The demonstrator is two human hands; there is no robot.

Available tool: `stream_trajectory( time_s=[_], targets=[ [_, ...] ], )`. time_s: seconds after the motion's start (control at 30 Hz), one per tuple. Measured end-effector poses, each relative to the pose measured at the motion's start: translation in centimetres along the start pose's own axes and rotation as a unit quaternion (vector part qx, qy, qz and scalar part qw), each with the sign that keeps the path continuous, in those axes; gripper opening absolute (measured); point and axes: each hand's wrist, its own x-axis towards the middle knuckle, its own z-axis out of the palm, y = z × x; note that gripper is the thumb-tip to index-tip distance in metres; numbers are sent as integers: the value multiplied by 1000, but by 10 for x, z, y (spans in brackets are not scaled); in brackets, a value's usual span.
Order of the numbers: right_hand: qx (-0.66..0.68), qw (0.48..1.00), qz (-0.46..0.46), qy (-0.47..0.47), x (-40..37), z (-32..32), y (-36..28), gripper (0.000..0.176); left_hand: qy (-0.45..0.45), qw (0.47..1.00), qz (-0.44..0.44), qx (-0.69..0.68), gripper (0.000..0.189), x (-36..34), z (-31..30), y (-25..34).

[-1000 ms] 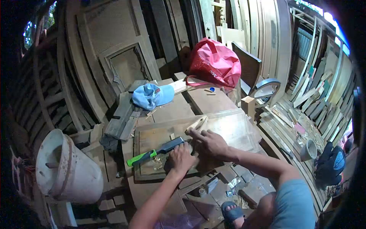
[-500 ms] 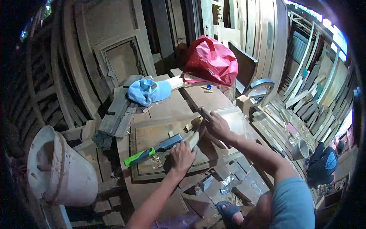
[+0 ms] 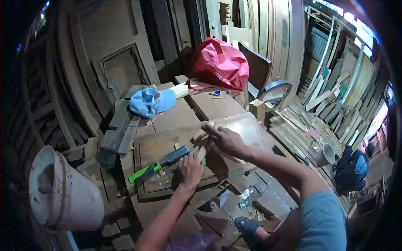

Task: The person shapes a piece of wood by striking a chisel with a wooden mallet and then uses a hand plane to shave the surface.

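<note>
A framed wooden panel (image 3: pixel 150 144) lies on the work surface. On it rests a chisel (image 3: pixel 157 165) with a green and black handle and a wide dark blade, beside small shavings (image 3: pixel 163 177). My left hand (image 3: pixel 191 169) is closed around a pale wooden piece (image 3: pixel 201 154), close to the blade's end. Further right, my right hand (image 3: pixel 226 140) is closed at the piece's far side, fingers pointing left; what it grips is too small to make out. Small wood bits lie near the fingers.
A light blue cap (image 3: pixel 151 102) and a pink-red bag (image 3: pixel 221 65) sit at the back of the surface. A large white bucket (image 3: pixel 79 194) stands at left, a small bucket (image 3: pixel 325 155) at right. Wood pieces cover the floor around a sandaled foot (image 3: pixel 250 226).
The whole view has shifted, moving the scene slightly left. My right hand is turned flatter above the wooden piece, and my left hand still holds it.
</note>
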Motion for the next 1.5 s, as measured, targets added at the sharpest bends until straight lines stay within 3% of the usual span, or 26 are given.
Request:
stream_trajectory(
  time_s=[0.1, 0.17, 0.2, 0.23, 0.3, 0.43, 0.47, 0.57, 0.67, 0.83, 0.9, 0.93, 1.1, 1.17, 1.23, 1.27, 1.37, 1.4, 1.43, 1.5],
  targets=[
    [13, 999, -12, 29, 6, -5, 5, 52, -14, 999, 6, 49, 31, 0, 2, 1],
    [24, 999, 44, -15, -1, -4, -5, 53, -15, 998, 13, 59, 26, -2, 0, 2],
    [74, 997, 8, -22, -7, -1, -6, 56, -25, 995, 36, 86, 23, -1, 1, 2],
    [37, 997, 15, -63, -11, 3, -12, 61, -36, 991, 58, 114, 19, -1, 2, 1],
    [83, 993, -67, -39, -31, -2, -31, 64, -10, 991, 71, 113, 18, -2, 2, 2],
    [6, 992, -63, -109, -29, -14, -27, 68, 20, 986, 113, 123, 16, 1, -4, 4],
    [4, 996, -80, -50, -26, -6, -17, 66, 28, 990, 104, 87, 19, 2, -6, 5],
    [-13, 997, -34, -61, -13, -7, -3, 60, 7, 996, 80, 34, 26, 3, -18, 7],
    [18, 999, -48, -10, -4, -4, 8, 59, 17, 991, 46, -127, 32, 2, -23, 8],
    [35, 996, -77, 12, 14, 10, 15, 58, 43, 990, 71, -110, 38, -10, -10, -3],
    [6, 999, -31, -21, 26, 13, 20, 61, 56, 989, 41, -130, 39, -7, -11, -1],
    [38, 998, -48, 21, 22, 14, 27, 65, 49, 989, 35, -138, 39, -8, -12, -1],
    [45, 999, 13, 10, 13, 24, 39, 71, 40, 990, 44, -128, 35, -11, -8, -2],
    [70, 994, -34, -71, 8, 39, 37, 68, 52, 988, 56, -136, 33, -11, -4, -3],
    [122, 978, -147, -85, -20, 17, 1, 71, 35, 990, 52, -123, 35, -12, 1, -9],
    [109, 978, -157, -82, -29, 13, -10, 71, 50, 990, 59, -119, 36, -11, 1, -10],
    [101, 985, -86, -107, -18, 0, 3, 71, 42, 989, 9, -142, 32, -11, -2, -2],
    [93, 992, -77, -35, -8, -1, 16, 67, 41, 991, 7, -129, 31, -14, 8, -8],
    [48, 996, -20, -67, -1, -3, 27, 62, 40, 993, 5, -114, 30, -17, 17, -12],
    [72, 997, -28, -8, 8, 7, 40, 63, 37, 993, -1, -111, 30, -13, 8, -5]
  ],
)
